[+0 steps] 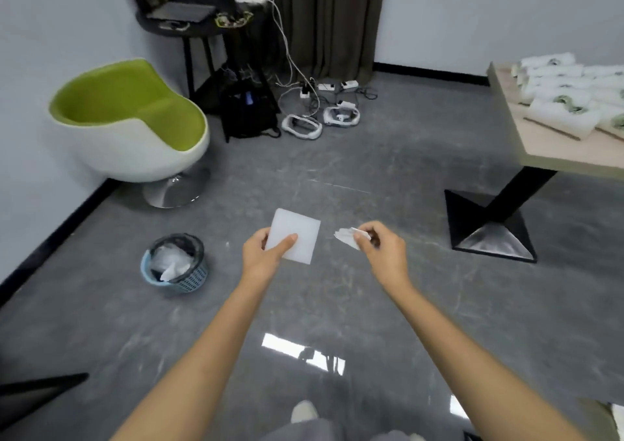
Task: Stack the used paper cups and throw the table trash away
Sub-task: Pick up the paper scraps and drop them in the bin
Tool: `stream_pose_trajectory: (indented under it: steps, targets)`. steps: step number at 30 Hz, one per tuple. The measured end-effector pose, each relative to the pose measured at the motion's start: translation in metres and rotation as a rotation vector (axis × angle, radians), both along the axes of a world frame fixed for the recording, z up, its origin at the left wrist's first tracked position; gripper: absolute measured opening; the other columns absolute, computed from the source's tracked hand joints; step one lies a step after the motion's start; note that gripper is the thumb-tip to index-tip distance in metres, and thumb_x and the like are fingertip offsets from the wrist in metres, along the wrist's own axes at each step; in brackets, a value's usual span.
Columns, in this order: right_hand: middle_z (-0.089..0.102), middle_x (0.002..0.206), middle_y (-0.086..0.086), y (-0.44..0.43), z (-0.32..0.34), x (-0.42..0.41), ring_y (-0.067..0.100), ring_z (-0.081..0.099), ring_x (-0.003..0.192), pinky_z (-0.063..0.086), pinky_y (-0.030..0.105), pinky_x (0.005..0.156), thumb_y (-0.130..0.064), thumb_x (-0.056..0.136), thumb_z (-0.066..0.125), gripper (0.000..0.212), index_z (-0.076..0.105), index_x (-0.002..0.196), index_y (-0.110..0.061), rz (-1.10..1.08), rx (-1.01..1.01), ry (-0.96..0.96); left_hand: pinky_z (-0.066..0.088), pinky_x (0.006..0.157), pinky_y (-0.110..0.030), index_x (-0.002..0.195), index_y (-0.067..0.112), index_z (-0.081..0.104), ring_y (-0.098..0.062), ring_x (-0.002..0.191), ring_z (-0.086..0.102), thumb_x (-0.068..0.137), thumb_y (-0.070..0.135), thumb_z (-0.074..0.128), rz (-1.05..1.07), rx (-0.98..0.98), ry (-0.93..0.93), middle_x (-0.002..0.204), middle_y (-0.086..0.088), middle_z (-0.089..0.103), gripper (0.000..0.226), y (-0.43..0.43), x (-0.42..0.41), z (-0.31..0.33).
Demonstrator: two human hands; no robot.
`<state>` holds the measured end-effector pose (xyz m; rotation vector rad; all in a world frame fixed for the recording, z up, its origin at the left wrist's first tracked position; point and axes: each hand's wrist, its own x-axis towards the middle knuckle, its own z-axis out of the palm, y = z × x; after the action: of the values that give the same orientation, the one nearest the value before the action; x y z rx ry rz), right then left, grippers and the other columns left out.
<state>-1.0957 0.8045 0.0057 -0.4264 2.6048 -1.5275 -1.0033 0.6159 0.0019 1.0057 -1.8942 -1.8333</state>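
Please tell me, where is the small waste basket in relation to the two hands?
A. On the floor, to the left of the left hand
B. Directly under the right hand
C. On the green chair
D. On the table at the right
A: the waste basket stands on the grey floor, left of the left hand, which holds a flat white sheet; the right hand holds crumpled paper.

A flat white square sheet (297,236) sits pinched at frame centre; a crumpled white scrap (347,238) lies just right. The lined blue wastebasket (175,265), holding trash, stands lower left.
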Motion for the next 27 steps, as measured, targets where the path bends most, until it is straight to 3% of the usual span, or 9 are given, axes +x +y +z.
stream_pose_trajectory:
  steps: [5,10,14,18,23,27]
  targets:
    - [0.056,0.071,-0.013,-0.097,0.000,0.011,0.000,0.049,0.064,0.037,0.006,0.062,-0.007,0.087,0.064,0.003,0.065,0.086,-0.009,0.171,-0.029,-0.009,0.047,0.065,-0.024,0.096,0.005,0.062,-0.012,0.071,0.057,0.083,0.012,0.076,0.166,0.014,-0.006,0.083,-0.002,0.064,0.019,-0.079,0.043,0.000]
    - [0.056,0.070,-0.013,-0.182,0.004,0.020,-0.001,0.051,0.062,0.038,0.008,0.062,-0.006,0.087,0.063,0.012,0.061,0.080,-0.016,0.347,-0.040,-0.024,0.049,0.060,-0.016,0.100,0.004,0.064,-0.010,0.071,0.059,0.083,0.012,0.076,0.351,0.019,-0.005,0.084,0.000,0.065,0.022,-0.144,0.082,-0.004]
    - [0.058,0.071,-0.008,-0.246,-0.003,0.026,-0.001,0.049,0.062,0.038,0.009,0.061,-0.007,0.087,0.063,0.010,0.061,0.080,-0.015,0.468,-0.036,-0.054,0.048,0.067,-0.028,0.094,0.002,0.065,-0.015,0.073,0.057,0.082,0.012,0.077,0.486,0.042,-0.016,0.081,-0.002,0.064,0.019,-0.186,0.111,-0.017]
    - [0.060,0.074,0.000,-0.311,-0.021,0.025,0.007,0.048,0.063,0.037,0.010,0.059,-0.008,0.087,0.062,0.009,0.062,0.080,-0.014,0.565,-0.050,-0.111,0.049,0.075,-0.036,0.085,0.013,0.064,-0.019,0.079,0.059,0.081,0.013,0.078,0.616,0.069,-0.028,0.089,-0.009,0.067,0.014,-0.232,0.131,-0.036]
    - [0.060,0.075,0.004,-0.392,-0.045,0.011,0.012,0.048,0.066,0.038,0.012,0.058,-0.006,0.087,0.061,0.009,0.063,0.080,-0.011,0.644,-0.049,-0.197,0.046,0.067,-0.029,0.087,0.010,0.064,-0.017,0.074,0.056,0.082,0.011,0.077,0.731,0.080,-0.033,0.081,-0.005,0.064,0.014,-0.297,0.133,-0.055]
    - [0.058,0.074,0.004,-0.455,-0.057,-0.009,0.013,0.047,0.067,0.037,0.012,0.058,-0.004,0.087,0.062,0.008,0.063,0.081,-0.010,0.698,-0.010,-0.210,0.047,0.069,-0.032,0.086,0.009,0.065,-0.018,0.074,0.057,0.081,0.009,0.077,0.784,0.097,-0.049,0.083,-0.007,0.065,0.014,-0.347,0.122,-0.071]
